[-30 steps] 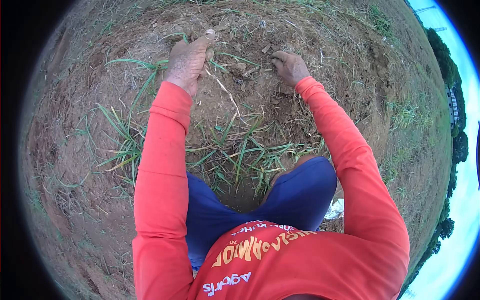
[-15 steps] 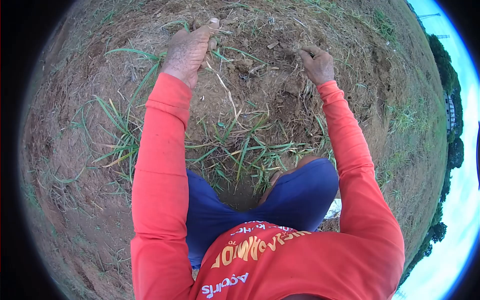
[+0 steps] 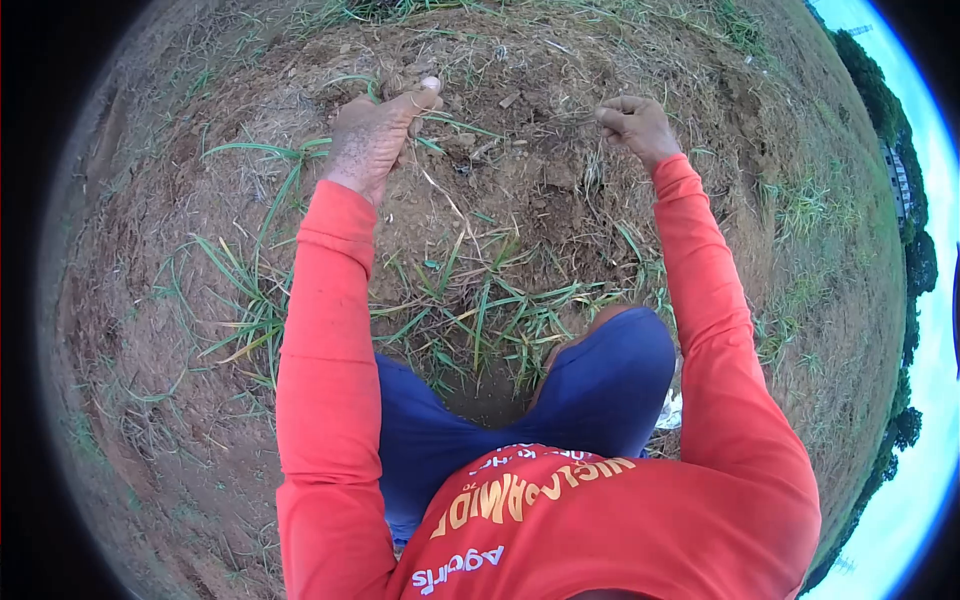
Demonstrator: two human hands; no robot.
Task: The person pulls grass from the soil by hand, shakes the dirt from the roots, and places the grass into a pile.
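My left hand (image 3: 378, 138) is closed, thumb pointing to the upper right, on a tuft of grass whose green blades (image 3: 262, 148) stick out on both sides of the fist. Below its palm a pale thin stalk (image 3: 445, 194) runs down toward the ground. Off to the right, my right hand (image 3: 636, 126) is pinched, fingers curled against the thumb, just above loosened brown soil (image 3: 545, 150). Whatever lies between those fingers is too small to make out. Faint dry strands show beside the fingertips.
Green grass clumps (image 3: 490, 305) grow between my hands and my bent knees in blue shorts (image 3: 610, 370). Another tuft (image 3: 250, 300) stands left of my left forearm. A whitish object (image 3: 670, 411) lies beside my right knee. Trees (image 3: 915, 260) line the field's right edge.
Both hands sit slightly lower in view, and the right hand's fingers are curled in more tightly. My left hand keeps its hold on the grass. The view has shifted a little.
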